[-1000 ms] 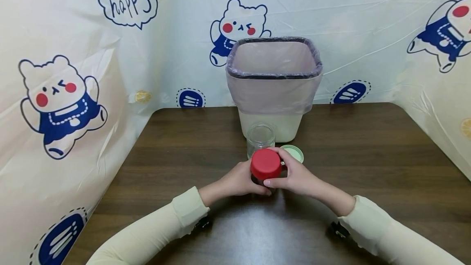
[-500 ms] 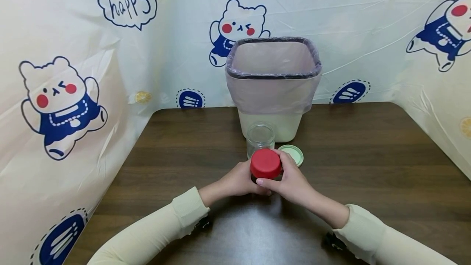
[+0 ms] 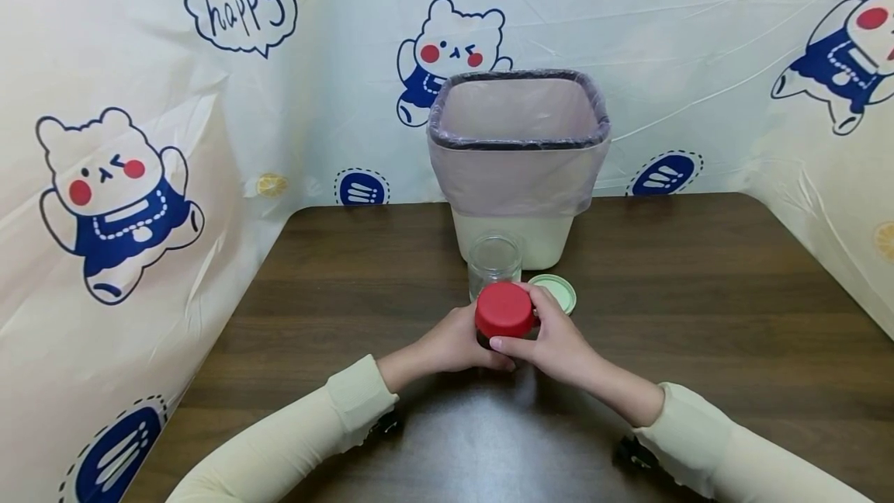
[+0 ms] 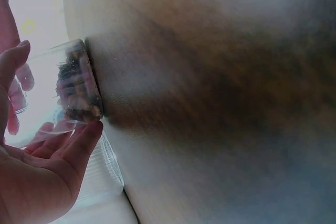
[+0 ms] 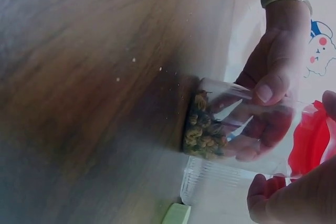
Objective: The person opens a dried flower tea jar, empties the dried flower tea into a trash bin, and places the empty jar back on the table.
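A clear jar (image 5: 202, 135) with a red lid (image 3: 504, 310) stands upright on the table, holding a layer of dried, brownish, shrivelled pieces at its bottom. My left hand (image 3: 450, 341) grips the jar's body, thumb on the near side and fingers round the far side, as the right wrist view shows. From the right, my right hand (image 3: 562, 344) holds the red lid at its rim, between thumb and fingers. Right behind the held jar is a second clear jar (image 3: 494, 254) with no lid on it. A pale green lid (image 3: 561, 293) lies on the table to its right.
A pale bin (image 3: 513, 235) lined with a translucent purplish bag stands at the back of the brown wooden table (image 3: 698, 293). Behind the table hangs a printed cloth (image 3: 335, 99). A few tiny pale specks (image 5: 133, 60) lie on the tabletop.
My right hand has shifted slightly left and nearer to me round the lid, its thumb sliding along the front of the rim. The left hand and the jar have stayed in place.
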`<state>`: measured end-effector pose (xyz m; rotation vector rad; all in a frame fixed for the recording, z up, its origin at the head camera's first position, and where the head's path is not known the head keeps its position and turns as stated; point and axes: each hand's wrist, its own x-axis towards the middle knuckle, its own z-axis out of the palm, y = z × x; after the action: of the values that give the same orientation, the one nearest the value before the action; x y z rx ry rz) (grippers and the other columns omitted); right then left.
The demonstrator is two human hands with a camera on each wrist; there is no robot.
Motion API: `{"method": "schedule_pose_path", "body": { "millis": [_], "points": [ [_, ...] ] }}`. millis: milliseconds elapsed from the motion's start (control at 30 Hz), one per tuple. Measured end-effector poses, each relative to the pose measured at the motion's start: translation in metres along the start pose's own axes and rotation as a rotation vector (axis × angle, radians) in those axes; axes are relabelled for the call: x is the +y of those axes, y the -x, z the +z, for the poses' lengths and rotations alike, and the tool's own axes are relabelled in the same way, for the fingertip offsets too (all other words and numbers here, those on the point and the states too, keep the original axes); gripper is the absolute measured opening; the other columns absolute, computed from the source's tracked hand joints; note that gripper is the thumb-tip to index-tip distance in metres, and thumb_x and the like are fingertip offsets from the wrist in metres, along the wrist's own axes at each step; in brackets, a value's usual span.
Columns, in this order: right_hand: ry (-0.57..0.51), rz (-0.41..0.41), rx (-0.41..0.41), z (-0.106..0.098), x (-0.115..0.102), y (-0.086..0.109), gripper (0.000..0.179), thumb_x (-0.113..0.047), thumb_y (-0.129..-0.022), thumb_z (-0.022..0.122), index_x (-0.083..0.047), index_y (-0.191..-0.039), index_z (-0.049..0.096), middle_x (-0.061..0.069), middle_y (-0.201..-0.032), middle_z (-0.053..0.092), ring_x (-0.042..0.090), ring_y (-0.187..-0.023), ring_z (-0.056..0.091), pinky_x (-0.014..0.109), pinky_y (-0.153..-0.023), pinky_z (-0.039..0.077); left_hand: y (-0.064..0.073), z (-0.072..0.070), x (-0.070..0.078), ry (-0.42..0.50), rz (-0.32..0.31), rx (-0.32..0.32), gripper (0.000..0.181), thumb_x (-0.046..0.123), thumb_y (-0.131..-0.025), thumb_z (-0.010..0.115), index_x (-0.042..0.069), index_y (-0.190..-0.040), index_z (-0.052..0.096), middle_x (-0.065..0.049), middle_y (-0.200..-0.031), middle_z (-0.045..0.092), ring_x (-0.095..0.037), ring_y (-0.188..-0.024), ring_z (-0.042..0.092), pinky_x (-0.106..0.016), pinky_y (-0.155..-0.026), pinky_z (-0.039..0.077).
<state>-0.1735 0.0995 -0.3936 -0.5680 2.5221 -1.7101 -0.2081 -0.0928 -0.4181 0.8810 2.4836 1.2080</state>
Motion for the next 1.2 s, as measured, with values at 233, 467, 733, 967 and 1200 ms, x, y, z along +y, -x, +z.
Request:
{"method": "schedule_pose_path", "body": {
  "millis": [233, 467, 733, 967, 1200],
  "points": [
    [-0.006, -0.054, 0.006, -0.001, 0.002, -0.003, 0.069, -0.018, -0.077, 0.082, -0.003, -0.135, 0.047, 0.009, -0.126, 0.053, 0.025, -0.113, 0.052, 0.046, -0.092, 0.045, 0.0, 0.0, 0.001, -0.008, -0.024, 0.01, 0.067, 0.028, -0.072, 0.088, 0.018, -0.127, 0.051, 0.01, -0.114, 0.061, -0.005, -0.102, 0.058, -0.029, -0.088, 0.048],
    [0.018, -0.098, -0.017, -0.005, 0.004, -0.006, 0.066, -0.019, -0.077, 0.081, -0.003, -0.133, 0.05, 0.009, -0.126, 0.054, 0.024, -0.111, 0.051, 0.044, -0.089, 0.045, -0.001, 0.0, 0.001, -0.023, -0.018, 0.015, 0.068, 0.029, -0.071, 0.088, 0.018, -0.127, 0.051, 0.01, -0.114, 0.062, -0.005, -0.101, 0.058, -0.028, -0.088, 0.048],
    [-0.024, -0.116, -0.037, -0.007, 0.003, -0.008, 0.066, -0.017, -0.078, 0.081, -0.003, -0.134, 0.049, 0.009, -0.129, 0.053, 0.026, -0.115, 0.05, 0.047, -0.093, 0.045, 0.0, 0.0, 0.001, -0.01, -0.019, 0.02, 0.066, 0.027, -0.07, 0.088, 0.018, -0.125, 0.053, 0.01, -0.112, 0.062, -0.005, -0.102, 0.058, -0.029, -0.088, 0.048],
    [-0.038, -0.122, -0.04, -0.009, 0.002, -0.008, 0.066, -0.017, -0.078, 0.08, -0.003, -0.135, 0.049, 0.01, -0.13, 0.053, 0.027, -0.117, 0.048, 0.048, -0.094, 0.043, 0.0, 0.0, 0.002, -0.023, -0.023, 0.023, 0.066, 0.028, -0.07, 0.088, 0.017, -0.125, 0.053, 0.01, -0.113, 0.062, -0.005, -0.102, 0.057, -0.029, -0.089, 0.047],
    [-0.047, -0.142, -0.063, -0.011, 0.001, -0.009, 0.069, -0.014, -0.077, 0.081, -0.007, -0.137, 0.048, 0.007, -0.131, 0.052, 0.025, -0.118, 0.049, 0.049, -0.093, 0.044, -0.001, 0.0, 0.002, -0.009, -0.023, 0.014, 0.065, 0.028, -0.071, 0.088, 0.018, -0.125, 0.053, 0.011, -0.114, 0.062, -0.005, -0.103, 0.057, -0.03, -0.09, 0.047]
  ]
}}
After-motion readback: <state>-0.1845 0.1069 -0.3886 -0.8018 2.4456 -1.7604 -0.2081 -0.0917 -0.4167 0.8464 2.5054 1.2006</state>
